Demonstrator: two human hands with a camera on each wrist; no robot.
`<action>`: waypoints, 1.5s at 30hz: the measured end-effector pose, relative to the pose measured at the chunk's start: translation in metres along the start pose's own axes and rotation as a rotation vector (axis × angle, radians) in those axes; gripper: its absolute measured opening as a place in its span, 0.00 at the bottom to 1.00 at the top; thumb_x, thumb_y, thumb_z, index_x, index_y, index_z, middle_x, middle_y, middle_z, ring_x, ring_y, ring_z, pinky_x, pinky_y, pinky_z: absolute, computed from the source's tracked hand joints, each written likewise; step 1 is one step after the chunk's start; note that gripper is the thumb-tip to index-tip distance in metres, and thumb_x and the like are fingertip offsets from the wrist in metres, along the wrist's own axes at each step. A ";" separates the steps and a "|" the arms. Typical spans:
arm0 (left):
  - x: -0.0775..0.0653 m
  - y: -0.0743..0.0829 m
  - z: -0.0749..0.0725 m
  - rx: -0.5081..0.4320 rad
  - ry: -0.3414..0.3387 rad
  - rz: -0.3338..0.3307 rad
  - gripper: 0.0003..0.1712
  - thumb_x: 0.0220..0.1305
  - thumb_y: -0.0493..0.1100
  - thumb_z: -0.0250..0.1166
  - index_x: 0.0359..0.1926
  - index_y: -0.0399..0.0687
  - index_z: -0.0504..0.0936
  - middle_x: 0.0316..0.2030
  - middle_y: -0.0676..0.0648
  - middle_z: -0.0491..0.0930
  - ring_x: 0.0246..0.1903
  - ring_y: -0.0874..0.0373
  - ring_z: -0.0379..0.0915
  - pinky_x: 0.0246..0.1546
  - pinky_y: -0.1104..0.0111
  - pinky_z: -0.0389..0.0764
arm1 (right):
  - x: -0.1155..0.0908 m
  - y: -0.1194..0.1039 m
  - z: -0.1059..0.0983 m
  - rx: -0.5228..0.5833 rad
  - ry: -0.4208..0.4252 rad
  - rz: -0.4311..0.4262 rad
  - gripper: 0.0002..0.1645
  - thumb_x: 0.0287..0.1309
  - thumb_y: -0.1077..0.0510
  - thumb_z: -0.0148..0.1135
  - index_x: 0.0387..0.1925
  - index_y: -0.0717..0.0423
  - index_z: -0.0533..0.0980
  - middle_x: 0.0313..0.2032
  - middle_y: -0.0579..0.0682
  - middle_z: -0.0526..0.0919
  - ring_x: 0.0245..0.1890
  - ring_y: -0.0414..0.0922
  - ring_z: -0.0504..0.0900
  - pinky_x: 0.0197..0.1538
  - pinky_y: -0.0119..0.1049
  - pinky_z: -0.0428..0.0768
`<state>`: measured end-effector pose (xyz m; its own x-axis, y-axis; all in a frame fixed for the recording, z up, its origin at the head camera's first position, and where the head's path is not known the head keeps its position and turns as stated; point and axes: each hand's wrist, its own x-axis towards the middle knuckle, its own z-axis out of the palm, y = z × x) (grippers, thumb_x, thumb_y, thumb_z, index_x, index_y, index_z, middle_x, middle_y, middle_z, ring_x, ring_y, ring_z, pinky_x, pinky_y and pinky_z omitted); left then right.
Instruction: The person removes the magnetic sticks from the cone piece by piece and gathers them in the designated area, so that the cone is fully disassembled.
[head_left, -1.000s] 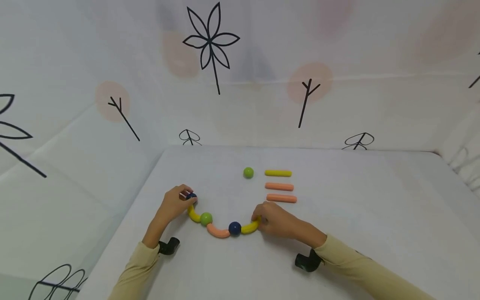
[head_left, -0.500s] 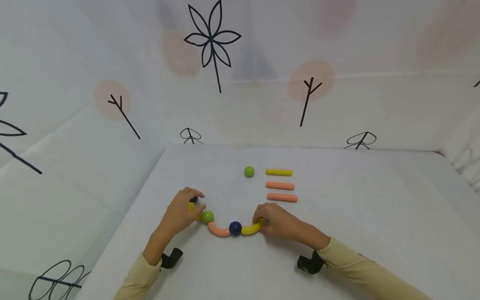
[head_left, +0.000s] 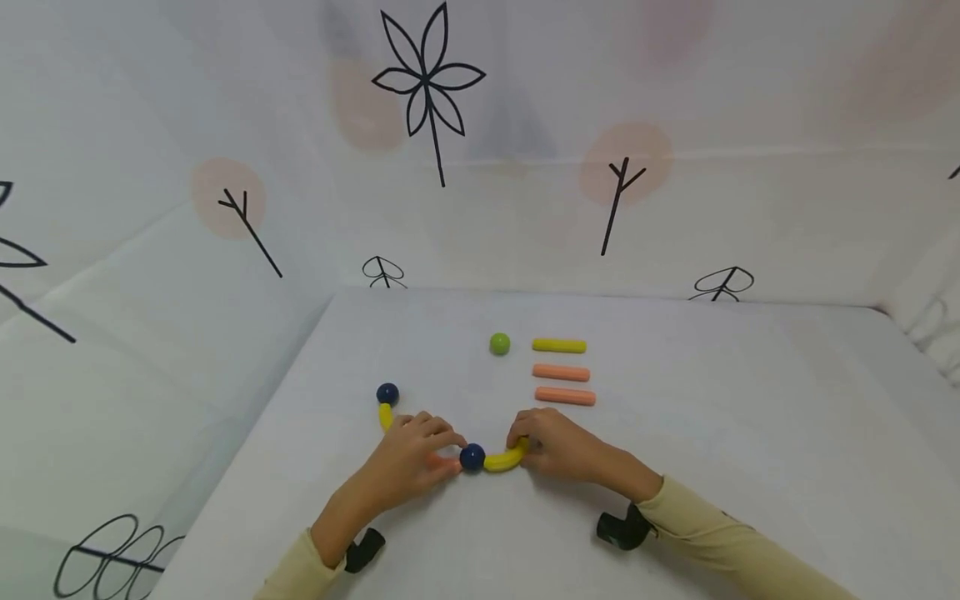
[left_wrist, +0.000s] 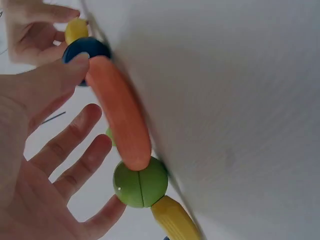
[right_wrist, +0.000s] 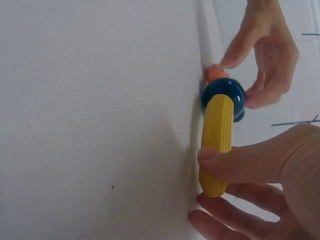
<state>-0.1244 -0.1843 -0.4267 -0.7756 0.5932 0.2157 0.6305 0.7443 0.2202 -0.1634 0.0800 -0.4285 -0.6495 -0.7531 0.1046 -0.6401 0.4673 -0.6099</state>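
A curved chain of toy rods and balls lies on the white table. Its right end is a curved yellow rod (head_left: 504, 460), which my right hand (head_left: 558, 446) pinches between thumb and fingers. Joined to that rod is a dark blue ball (head_left: 472, 457); the thumb and index finger of my left hand (head_left: 408, 462) close on its left side, the other fingers spread. A coral curved rod (left_wrist: 120, 110) runs from this ball to a green ball (left_wrist: 140, 182), both mostly hidden by my left hand in the head view. Beyond come another yellow rod (head_left: 386, 416) and a second blue ball (head_left: 387, 394).
Farther back on the table (head_left: 712, 400) lie a loose green ball (head_left: 499, 343), a straight yellow rod (head_left: 559, 345) and two straight coral rods (head_left: 562, 372), set in a column. White fabric walls (head_left: 510, 208) with plant drawings stand behind and to the left.
My left hand has let go of the far-left blue ball and moved right along the chain to the blue ball near the middle. The right hand keeps its hold on the yellow rod.
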 end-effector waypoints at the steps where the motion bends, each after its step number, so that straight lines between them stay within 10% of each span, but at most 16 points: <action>1: 0.000 0.001 0.001 0.022 0.002 0.013 0.14 0.59 0.53 0.67 0.46 0.62 0.82 0.38 0.59 0.79 0.41 0.62 0.70 0.49 0.56 0.70 | 0.000 0.000 0.000 0.005 -0.001 -0.003 0.11 0.49 0.68 0.68 0.37 0.56 0.83 0.35 0.41 0.82 0.36 0.38 0.76 0.41 0.34 0.78; 21: 0.002 0.014 0.006 0.199 0.006 0.047 0.16 0.62 0.53 0.63 0.52 0.64 0.80 0.29 0.59 0.75 0.32 0.61 0.70 0.44 0.54 0.72 | -0.016 0.016 -0.003 0.083 0.031 -0.014 0.12 0.47 0.67 0.71 0.35 0.52 0.82 0.34 0.38 0.81 0.34 0.37 0.76 0.38 0.32 0.78; 45: 0.004 0.016 0.007 0.144 -0.005 0.000 0.17 0.63 0.53 0.62 0.53 0.62 0.79 0.33 0.57 0.78 0.35 0.60 0.70 0.47 0.52 0.70 | -0.076 0.067 -0.076 -0.010 0.296 0.137 0.18 0.44 0.73 0.70 0.38 0.54 0.81 0.39 0.46 0.83 0.40 0.44 0.80 0.38 0.31 0.81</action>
<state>-0.1176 -0.1681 -0.4293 -0.7761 0.5943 0.2109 0.6197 0.7806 0.0811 -0.1887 0.2036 -0.4178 -0.8203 -0.5160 0.2466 -0.5412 0.5609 -0.6265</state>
